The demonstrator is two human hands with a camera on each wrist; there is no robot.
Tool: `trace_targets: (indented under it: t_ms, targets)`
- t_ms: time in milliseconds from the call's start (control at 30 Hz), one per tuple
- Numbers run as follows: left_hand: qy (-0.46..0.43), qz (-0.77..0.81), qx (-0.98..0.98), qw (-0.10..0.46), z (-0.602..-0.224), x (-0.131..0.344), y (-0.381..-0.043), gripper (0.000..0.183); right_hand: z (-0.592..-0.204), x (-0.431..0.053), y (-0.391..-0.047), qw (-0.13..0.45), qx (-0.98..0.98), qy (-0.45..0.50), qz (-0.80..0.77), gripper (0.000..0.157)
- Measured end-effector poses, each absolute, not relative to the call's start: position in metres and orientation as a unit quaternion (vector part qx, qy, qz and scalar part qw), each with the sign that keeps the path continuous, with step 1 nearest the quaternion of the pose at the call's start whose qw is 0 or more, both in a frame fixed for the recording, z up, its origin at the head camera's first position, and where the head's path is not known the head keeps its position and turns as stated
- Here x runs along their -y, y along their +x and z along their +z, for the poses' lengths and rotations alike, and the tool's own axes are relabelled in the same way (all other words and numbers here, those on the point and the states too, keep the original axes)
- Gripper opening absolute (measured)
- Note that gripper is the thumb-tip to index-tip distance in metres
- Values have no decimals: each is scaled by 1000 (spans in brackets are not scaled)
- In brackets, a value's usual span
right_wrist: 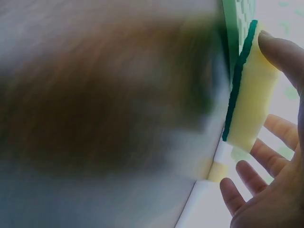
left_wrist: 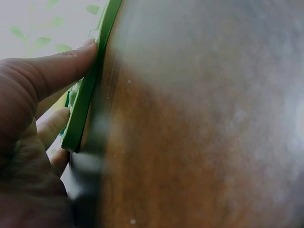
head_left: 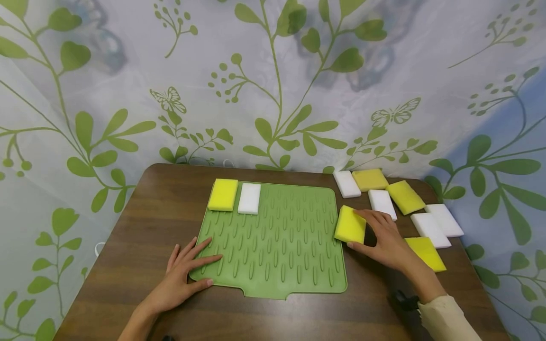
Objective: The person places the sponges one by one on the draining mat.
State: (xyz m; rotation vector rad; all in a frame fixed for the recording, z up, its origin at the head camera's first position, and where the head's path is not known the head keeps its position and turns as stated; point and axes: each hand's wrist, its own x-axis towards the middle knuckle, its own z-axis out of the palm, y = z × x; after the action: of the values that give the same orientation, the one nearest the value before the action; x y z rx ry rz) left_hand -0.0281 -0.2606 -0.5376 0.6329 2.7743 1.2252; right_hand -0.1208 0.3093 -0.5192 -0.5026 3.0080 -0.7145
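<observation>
left grip (head_left: 182, 272) spread on mat (head_left: 277, 246) | right grip (head_left: 386, 244) pinching yellow sponge (head_left: 350, 225) | brown table (head_left: 158, 213) | leaf-print backdrop (head_left: 204, 42)

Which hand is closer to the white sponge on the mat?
Left. The left hand rests on the near left corner of the green mat, left of the white sponge and nearer the person; the right hand pinches a yellow scouring sponge at the mat's right edge.

No text, label or brand can be read in any of the three views; no number or sign either.
</observation>
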Motion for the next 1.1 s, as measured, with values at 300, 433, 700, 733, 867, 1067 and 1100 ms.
trace_targets:
  t_ms: [300, 433, 700, 733, 867, 1067, 1100]
  targets:
    - [207, 396, -895, 18, -538, 262, -27, 55, -519, -285, -137, 10, -951, -194, -242, 91]
    - [205, 397, -894, 21, -537, 262, -28, 55, -520, -274, -144, 11, -949, -203, -243, 90]
    - [205, 395, -895, 21, -537, 261, -28, 54, -521, -252, -156, 28, -944, -213, -249, 92]
    - [205, 395, -895, 20, -537, 261, -28, 54, -521, -249, -157, 30, -943, -214, -252, 92]
    - [206, 395, -895, 19, -536, 261, -28, 55, -519, -237, -162, 33, -940, -223, -255, 93]
    - [204, 393, -896, 17, -537, 261, -28, 56, -515, -219, -171, 22, -932, -252, -259, 91]
    - [206, 392, -896, 16, -538, 260, -28, 55, -514, -216, -173, 20, -931, -257, -259, 91]
